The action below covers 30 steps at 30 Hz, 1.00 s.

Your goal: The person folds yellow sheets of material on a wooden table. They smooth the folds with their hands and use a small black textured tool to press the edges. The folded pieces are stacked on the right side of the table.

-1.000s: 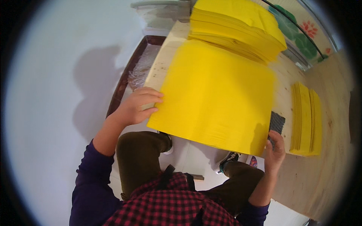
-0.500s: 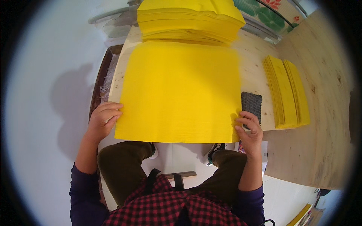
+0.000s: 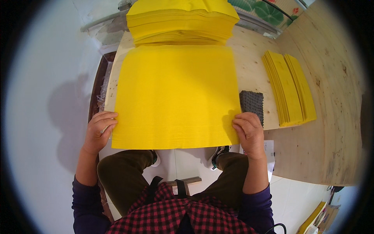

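Note:
A wide yellow sheet, thin and looking like felt or cloth, lies before me with its near edge past the table's front edge, over my lap. My left hand pinches its left side near the front corner. On the opposite side my right hand is closed on the right margin, thumb and fingers together. Behind the sheet rises a tall stack of yellow sheets. Just beyond my right hand sits a dark grey textured block or pad, partly covered by that hand.
Two bundles of folded yellow sheets lie at the right on the wooden table. An upright wooden panel borders the right side. A white wall is at the left. White paper shows below the table's edge.
My right hand has closed from loosely spread fingers onto the sheet's right edge. The left hand keeps its pinch. The whole view has shifted slightly.

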### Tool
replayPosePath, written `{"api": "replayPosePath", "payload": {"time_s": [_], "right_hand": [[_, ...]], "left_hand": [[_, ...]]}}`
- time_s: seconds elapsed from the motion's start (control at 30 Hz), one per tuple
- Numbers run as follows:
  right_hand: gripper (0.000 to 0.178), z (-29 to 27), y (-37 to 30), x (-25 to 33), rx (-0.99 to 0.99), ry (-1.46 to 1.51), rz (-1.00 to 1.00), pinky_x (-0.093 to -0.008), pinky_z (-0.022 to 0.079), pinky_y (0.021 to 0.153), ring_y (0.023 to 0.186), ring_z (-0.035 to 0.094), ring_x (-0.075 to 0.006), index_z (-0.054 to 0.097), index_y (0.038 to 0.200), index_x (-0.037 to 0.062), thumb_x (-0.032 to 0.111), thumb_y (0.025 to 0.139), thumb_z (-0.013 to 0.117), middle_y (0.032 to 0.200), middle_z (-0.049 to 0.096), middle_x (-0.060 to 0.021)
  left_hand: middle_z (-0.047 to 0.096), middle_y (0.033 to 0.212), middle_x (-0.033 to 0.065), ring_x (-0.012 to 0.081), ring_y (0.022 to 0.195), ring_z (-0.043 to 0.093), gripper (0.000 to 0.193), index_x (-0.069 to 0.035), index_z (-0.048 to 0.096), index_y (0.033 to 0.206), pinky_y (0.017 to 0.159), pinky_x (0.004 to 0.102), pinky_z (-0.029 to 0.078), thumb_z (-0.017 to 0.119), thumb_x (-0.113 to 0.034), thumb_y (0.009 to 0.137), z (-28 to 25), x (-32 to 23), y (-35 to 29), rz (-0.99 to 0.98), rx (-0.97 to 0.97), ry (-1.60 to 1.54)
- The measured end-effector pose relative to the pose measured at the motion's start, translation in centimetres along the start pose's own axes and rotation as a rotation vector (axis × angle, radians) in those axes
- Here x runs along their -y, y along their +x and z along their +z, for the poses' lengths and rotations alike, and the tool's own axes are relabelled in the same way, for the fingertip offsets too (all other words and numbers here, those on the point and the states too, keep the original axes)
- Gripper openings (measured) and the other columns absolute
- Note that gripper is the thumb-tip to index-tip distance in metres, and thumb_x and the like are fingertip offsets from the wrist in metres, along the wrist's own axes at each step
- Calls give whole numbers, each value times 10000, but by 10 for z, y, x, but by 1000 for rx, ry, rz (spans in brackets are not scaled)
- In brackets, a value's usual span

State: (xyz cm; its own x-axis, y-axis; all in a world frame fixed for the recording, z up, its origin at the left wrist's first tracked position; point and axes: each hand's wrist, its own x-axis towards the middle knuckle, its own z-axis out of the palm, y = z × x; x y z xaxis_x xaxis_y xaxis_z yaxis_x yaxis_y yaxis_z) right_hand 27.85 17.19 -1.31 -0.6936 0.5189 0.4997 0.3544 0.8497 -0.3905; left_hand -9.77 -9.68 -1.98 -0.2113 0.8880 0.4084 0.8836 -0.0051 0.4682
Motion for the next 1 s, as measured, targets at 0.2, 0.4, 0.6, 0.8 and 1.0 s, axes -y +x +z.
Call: {"api": "replayPosePath", "payload": {"time_s": [0.2,0.4,0.6,0.8,1.0], "right_hand": [[167,1,2,4,-33,-30,-18,-378,508,827,930,616,-299,679,860,37,7,707,739,944,660,-81],[204,-1,4,10,-68,41,-31,-384,497,832,946,607,-306,669,883,40,-10,695,734,952,651,-97],[271,6,8,19,17,88,-78,-398,489,857,976,600,-322,667,929,43,4,674,750,1029,641,-110],[297,8,11,21,54,96,-56,-407,481,888,1005,593,-340,670,963,38,0,678,744,1071,634,-125],[289,5,9,16,28,120,43,-366,472,926,1072,577,-307,656,961,20,-78,693,700,1126,626,-109]], "left_hand": [[693,1033,117,309,1003,626,168,-21,672,882,898,381,484,668,58,734,-1,-1,0,5,-23,16],[693,1027,114,304,981,637,177,-29,667,900,885,375,495,670,67,750,-1,-2,-4,13,-68,-14],[694,1028,117,290,983,645,195,-33,657,913,879,366,503,666,82,756,2,-1,-8,-10,-80,-63],[690,1045,129,297,999,647,212,-36,651,917,875,368,507,664,98,753,3,0,-12,17,-99,-94],[688,1056,135,304,1015,646,219,-39,652,922,878,371,508,667,99,752,4,1,-16,25,-84,-115]]}}
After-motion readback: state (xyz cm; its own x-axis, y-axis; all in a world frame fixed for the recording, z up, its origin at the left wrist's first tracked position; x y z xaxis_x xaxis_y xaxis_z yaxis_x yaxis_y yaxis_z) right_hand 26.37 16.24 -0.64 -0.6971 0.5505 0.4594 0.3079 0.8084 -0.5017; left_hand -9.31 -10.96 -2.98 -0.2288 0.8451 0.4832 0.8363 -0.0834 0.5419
